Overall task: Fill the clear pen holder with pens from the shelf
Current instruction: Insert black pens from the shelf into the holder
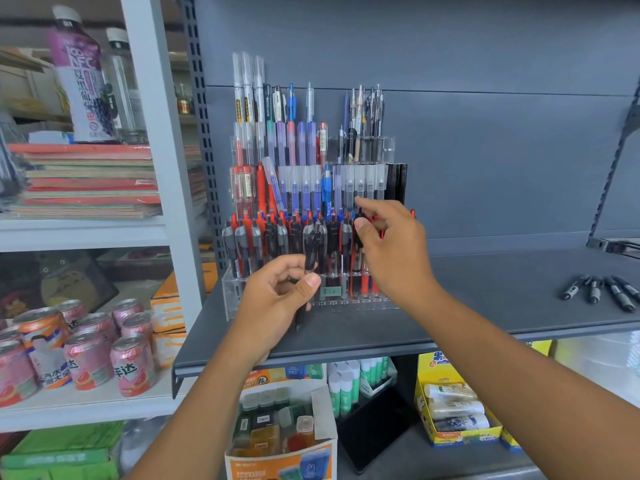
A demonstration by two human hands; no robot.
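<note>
Head view: right hand (391, 251), grip pinching a black pen (358, 237), at front row of clear pen holder (230, 289) on shelf (485, 299). Left hand (277, 299) grips spare pen (310, 251). Hold pen upright; seat tip in a free slot.

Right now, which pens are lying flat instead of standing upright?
The black pens at the far right of the grey shelf: they lie loose on their sides, while those in the clear holder stand on end.
</note>
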